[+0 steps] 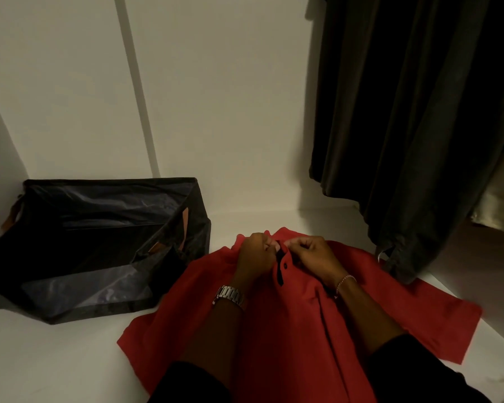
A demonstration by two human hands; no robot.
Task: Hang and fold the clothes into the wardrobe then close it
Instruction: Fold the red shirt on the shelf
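Red polo shirt [300, 309] lies spread flat on the white wardrobe floor [56, 359], near its front edge. Both hands meet at the collar: the left hand [256, 254] and the right hand [312, 254] each pinch the placket with curled fingers. A dark fabric bin [93, 245] sits at the back-left corner. Dark garments [413, 112] hang on the right.

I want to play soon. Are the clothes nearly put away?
Partly. Dark clothes already hang up. Both hands, left hand and right hand, pinch the red shirt at its button placket. Folding and storing it, then closing the wardrobe, remain.
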